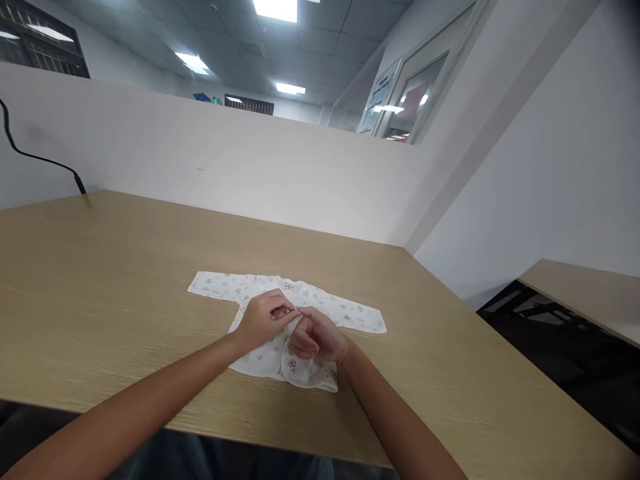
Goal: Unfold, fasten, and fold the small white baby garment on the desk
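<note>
A small white baby shirt [257, 363] with a pale printed pattern lies on the table, its sleeves spread to both sides and its collar facing away from me. Over its front, my left hand [265, 319] pinches the fabric near the middle, thumb and forefinger together. Meeting it fingertip to fingertip, my right hand [317, 335] pinches at the same spot, its other fingers curled in. Part of the front panel is lifted below my right hand. Whatever small piece sits between the fingertips is mostly hidden.
The shirt rests on a wide wood-coloured table [125, 267]. A low white partition [280, 173] rises along its far edge. A black cable [45, 160] hangs at the far left. To the right stands another table [585, 287] with a dark frame beneath.
</note>
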`<state>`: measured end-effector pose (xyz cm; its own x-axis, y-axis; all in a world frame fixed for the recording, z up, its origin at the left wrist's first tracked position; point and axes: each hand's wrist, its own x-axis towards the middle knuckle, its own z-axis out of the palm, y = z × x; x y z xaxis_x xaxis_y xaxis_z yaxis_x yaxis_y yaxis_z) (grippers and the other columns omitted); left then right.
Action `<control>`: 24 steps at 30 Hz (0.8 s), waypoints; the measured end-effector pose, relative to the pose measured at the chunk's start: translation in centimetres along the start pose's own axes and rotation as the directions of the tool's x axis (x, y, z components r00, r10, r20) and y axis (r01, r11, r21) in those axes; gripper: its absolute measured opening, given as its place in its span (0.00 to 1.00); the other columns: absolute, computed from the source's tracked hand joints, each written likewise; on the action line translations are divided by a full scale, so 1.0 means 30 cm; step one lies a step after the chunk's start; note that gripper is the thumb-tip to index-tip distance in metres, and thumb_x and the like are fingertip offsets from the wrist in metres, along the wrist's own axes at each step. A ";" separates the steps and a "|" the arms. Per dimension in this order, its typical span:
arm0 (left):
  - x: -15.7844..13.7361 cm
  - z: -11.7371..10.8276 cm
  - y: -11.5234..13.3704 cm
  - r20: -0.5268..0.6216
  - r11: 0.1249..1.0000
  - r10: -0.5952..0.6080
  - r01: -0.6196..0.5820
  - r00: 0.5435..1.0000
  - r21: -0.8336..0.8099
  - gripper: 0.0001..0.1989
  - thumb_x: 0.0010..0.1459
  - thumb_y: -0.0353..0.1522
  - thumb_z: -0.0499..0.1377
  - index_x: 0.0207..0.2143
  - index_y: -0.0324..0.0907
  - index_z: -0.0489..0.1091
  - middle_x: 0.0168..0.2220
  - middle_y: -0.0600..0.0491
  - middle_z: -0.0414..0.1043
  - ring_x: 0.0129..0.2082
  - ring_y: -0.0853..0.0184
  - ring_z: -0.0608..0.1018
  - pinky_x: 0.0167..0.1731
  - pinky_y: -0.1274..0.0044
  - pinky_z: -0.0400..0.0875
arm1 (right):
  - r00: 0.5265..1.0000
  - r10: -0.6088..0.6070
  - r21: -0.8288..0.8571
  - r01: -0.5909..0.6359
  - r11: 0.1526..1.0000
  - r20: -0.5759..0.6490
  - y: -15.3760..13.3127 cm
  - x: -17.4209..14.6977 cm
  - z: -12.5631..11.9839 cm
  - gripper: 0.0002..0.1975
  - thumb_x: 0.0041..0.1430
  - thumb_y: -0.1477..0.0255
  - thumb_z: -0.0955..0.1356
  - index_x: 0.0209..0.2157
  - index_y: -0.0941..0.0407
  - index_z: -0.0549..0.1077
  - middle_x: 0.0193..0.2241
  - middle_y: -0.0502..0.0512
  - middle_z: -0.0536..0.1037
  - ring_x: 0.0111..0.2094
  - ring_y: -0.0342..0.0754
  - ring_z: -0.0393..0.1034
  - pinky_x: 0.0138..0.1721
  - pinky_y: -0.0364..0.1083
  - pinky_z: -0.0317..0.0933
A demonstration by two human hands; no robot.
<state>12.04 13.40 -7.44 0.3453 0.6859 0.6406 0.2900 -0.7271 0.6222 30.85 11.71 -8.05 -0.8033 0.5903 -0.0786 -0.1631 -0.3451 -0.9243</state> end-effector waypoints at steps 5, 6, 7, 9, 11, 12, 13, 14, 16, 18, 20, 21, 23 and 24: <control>-0.001 -0.004 0.002 0.008 1.000 -0.001 0.001 1.000 0.007 0.12 0.62 0.40 0.62 0.30 0.43 0.77 0.27 0.55 0.70 0.26 0.71 0.70 0.30 0.77 0.64 | 1.000 -0.003 0.024 0.002 1.000 0.010 0.014 0.006 -0.009 0.38 0.68 0.52 0.49 0.10 0.55 0.61 0.09 0.50 0.53 0.14 0.41 0.48 0.19 0.44 0.41; -0.001 -0.004 0.001 0.007 1.000 0.000 0.000 1.000 0.008 0.12 0.62 0.40 0.62 0.30 0.43 0.77 0.27 0.55 0.69 0.26 0.71 0.70 0.30 0.77 0.64 | 1.000 -0.009 0.030 0.008 1.000 0.017 0.016 0.007 -0.010 0.38 0.69 0.52 0.48 0.10 0.55 0.61 0.09 0.50 0.53 0.14 0.42 0.49 0.19 0.44 0.41; -0.001 -0.004 0.001 0.005 1.000 0.001 -0.001 1.000 0.010 0.12 0.62 0.40 0.62 0.30 0.43 0.77 0.27 0.55 0.69 0.26 0.71 0.69 0.30 0.77 0.64 | 1.000 -0.017 0.039 0.016 0.999 0.026 0.018 0.008 -0.010 0.38 0.69 0.53 0.47 0.10 0.55 0.61 0.09 0.50 0.53 0.14 0.42 0.49 0.19 0.44 0.41; -0.001 -0.004 0.000 0.004 1.000 -0.005 0.005 1.000 0.013 0.12 0.63 0.40 0.62 0.30 0.43 0.77 0.27 0.56 0.69 0.26 0.71 0.69 0.29 0.77 0.64 | 0.999 -0.032 0.061 0.029 0.998 0.041 0.021 0.010 -0.010 0.38 0.70 0.54 0.47 0.11 0.56 0.62 0.09 0.50 0.53 0.14 0.42 0.49 0.18 0.43 0.41; -0.001 -0.004 0.000 0.004 1.000 -0.009 0.009 1.000 0.014 0.12 0.63 0.40 0.62 0.30 0.43 0.77 0.26 0.56 0.68 0.26 0.71 0.69 0.29 0.77 0.63 | 0.998 -0.032 0.077 0.029 0.997 0.048 0.022 0.011 -0.010 0.38 0.69 0.54 0.49 0.11 0.56 0.63 0.09 0.50 0.53 0.14 0.41 0.50 0.18 0.43 0.41; -0.001 -0.003 0.001 0.005 1.000 -0.009 0.009 1.000 0.014 0.12 0.63 0.40 0.62 0.30 0.43 0.76 0.26 0.56 0.68 0.26 0.71 0.69 0.29 0.77 0.63 | 0.998 -0.027 0.080 0.023 0.997 0.048 0.022 0.011 -0.010 0.37 0.68 0.54 0.50 0.10 0.56 0.63 0.09 0.50 0.53 0.14 0.41 0.50 0.18 0.43 0.41; -0.001 -0.004 0.003 0.005 1.000 -0.007 0.007 1.000 0.012 0.12 0.63 0.40 0.62 0.30 0.42 0.76 0.26 0.56 0.68 0.26 0.72 0.68 0.29 0.77 0.63 | 0.999 -0.023 0.081 0.020 0.996 0.044 0.022 0.011 -0.010 0.37 0.68 0.53 0.50 0.10 0.57 0.63 0.09 0.49 0.53 0.14 0.41 0.50 0.17 0.42 0.41; -0.002 -0.004 0.004 0.004 1.000 -0.005 0.005 1.000 0.010 0.12 0.63 0.40 0.62 0.29 0.42 0.76 0.26 0.56 0.67 0.26 0.72 0.68 0.29 0.77 0.63 | 0.999 -0.021 0.081 0.018 0.997 0.040 0.022 0.011 -0.010 0.37 0.68 0.53 0.51 0.10 0.57 0.63 0.09 0.49 0.53 0.14 0.41 0.50 0.17 0.42 0.41; -0.002 -0.004 0.007 0.003 1.000 -0.005 0.005 1.000 0.007 0.12 0.63 0.39 0.62 0.29 0.42 0.76 0.26 0.56 0.67 0.26 0.72 0.68 0.29 0.77 0.63 | 0.999 -0.024 0.082 0.021 0.996 0.040 0.021 0.012 -0.009 0.37 0.68 0.52 0.51 0.11 0.57 0.62 0.09 0.48 0.52 0.14 0.41 0.50 0.17 0.42 0.41; -0.003 -0.004 0.008 0.002 1.000 -0.019 0.019 1.000 0.006 0.12 0.63 0.39 0.62 0.30 0.42 0.74 0.27 0.56 0.67 0.26 0.72 0.68 0.30 0.78 0.63 | 0.998 -0.034 0.092 0.029 0.995 0.047 0.022 0.014 -0.009 0.37 0.69 0.52 0.50 0.11 0.57 0.62 0.09 0.48 0.53 0.14 0.41 0.50 0.17 0.42 0.41; -0.003 -0.003 0.009 0.003 0.999 -0.050 0.050 0.999 -0.005 0.10 0.62 0.40 0.62 0.33 0.42 0.73 0.26 0.58 0.66 0.26 0.72 0.67 0.29 0.78 0.63 | 0.998 -0.043 0.110 0.037 0.993 0.051 0.025 0.018 -0.010 0.37 0.69 0.52 0.50 0.11 0.57 0.62 0.10 0.49 0.54 0.14 0.41 0.50 0.17 0.42 0.41; -0.003 -0.003 0.011 0.006 0.998 -0.065 0.065 0.998 -0.019 0.10 0.61 0.40 0.62 0.36 0.42 0.73 0.26 0.58 0.65 0.25 0.72 0.67 0.29 0.78 0.63 | 0.998 -0.047 0.117 0.041 0.992 0.049 0.028 0.020 -0.011 0.37 0.69 0.52 0.50 0.11 0.57 0.62 0.10 0.49 0.54 0.14 0.41 0.50 0.17 0.42 0.42; -0.001 -0.004 0.016 0.036 0.995 -0.073 0.076 0.997 -0.068 0.11 0.62 0.40 0.62 0.43 0.43 0.73 0.27 0.58 0.66 0.26 0.72 0.67 0.29 0.78 0.64 | 0.997 -0.055 0.125 0.048 0.991 0.048 0.033 0.025 -0.013 0.37 0.68 0.53 0.52 0.11 0.57 0.63 0.09 0.49 0.54 0.14 0.41 0.51 0.17 0.42 0.43; 0.000 -0.004 0.020 0.060 0.992 -0.071 0.077 0.996 -0.100 0.12 0.62 0.39 0.61 0.45 0.44 0.74 0.29 0.57 0.68 0.27 0.72 0.68 0.31 0.78 0.65 | 0.997 -0.059 0.127 0.052 0.991 0.053 0.036 0.027 -0.014 0.37 0.68 0.53 0.52 0.12 0.58 0.64 0.09 0.49 0.54 0.14 0.41 0.51 0.18 0.42 0.43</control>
<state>12.09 12.95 -7.01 0.3772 0.7329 0.5663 0.2249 -0.6656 0.7116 30.27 12.14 -9.27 -0.8213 0.5704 -0.0037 -0.2763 -0.4034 -0.8723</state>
